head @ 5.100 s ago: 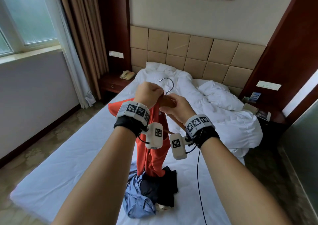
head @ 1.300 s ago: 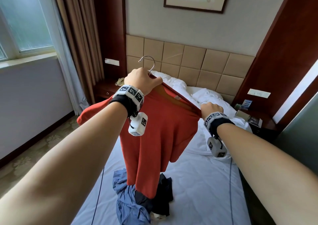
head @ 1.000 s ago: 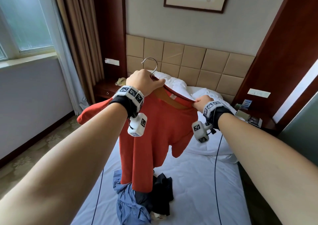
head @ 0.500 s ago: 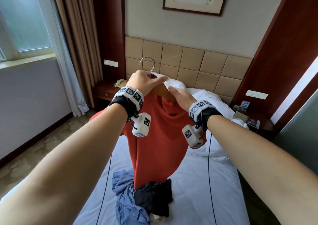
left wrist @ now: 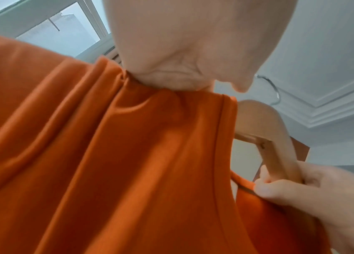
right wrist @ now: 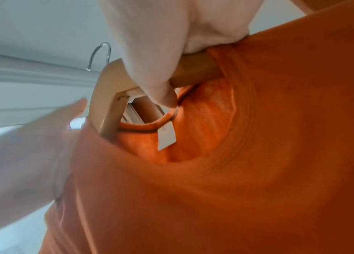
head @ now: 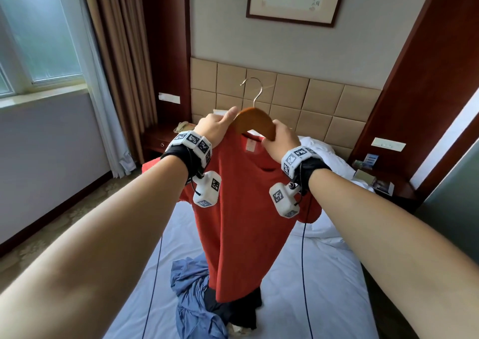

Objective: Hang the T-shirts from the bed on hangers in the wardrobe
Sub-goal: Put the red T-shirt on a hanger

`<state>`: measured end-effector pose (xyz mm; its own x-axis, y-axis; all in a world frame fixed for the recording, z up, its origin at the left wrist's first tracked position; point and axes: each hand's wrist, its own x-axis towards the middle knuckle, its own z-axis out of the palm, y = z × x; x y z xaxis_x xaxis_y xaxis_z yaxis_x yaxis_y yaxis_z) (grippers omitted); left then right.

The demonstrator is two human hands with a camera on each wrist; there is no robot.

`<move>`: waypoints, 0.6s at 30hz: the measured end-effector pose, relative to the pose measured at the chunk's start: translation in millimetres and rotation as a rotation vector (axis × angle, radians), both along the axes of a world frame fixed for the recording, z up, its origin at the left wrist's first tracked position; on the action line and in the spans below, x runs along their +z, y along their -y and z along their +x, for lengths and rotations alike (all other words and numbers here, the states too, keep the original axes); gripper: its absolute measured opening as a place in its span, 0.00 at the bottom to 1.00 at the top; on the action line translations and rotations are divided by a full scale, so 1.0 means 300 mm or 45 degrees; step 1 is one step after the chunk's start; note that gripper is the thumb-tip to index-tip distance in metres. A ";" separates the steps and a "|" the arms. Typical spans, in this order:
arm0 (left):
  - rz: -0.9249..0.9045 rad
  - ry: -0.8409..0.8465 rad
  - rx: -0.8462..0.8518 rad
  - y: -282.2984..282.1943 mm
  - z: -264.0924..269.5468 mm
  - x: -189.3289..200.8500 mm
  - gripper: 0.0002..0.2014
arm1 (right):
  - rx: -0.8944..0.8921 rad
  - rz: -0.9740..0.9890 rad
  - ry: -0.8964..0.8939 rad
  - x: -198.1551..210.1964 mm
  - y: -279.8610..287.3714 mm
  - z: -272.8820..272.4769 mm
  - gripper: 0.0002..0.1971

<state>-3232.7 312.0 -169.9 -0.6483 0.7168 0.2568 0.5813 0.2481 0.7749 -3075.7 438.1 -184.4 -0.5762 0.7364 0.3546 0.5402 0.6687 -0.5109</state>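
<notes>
Both hands point(head: 248, 133) gripping wooden hanger point(head: 255, 122), orange T-shirt point(head: 246, 209) draped

Head view: from above foot edge of bed point(head: 324, 274), facing headboard point(head: 298, 97), angled down along both forearms, mid-range. Left wrist view: under left hand point(left wrist: 182, 51), looking up, very close. Right wrist view: under right hand point(right wrist: 171, 34), likewise up, close. All three share wooden hanger point(head: 255, 120) and red T-shirt point(head: 246, 209).
</notes>
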 end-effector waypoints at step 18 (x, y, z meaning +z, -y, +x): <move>0.036 0.331 0.502 0.089 -0.128 -0.094 0.21 | -0.251 -0.024 -0.251 0.005 -0.047 0.044 0.13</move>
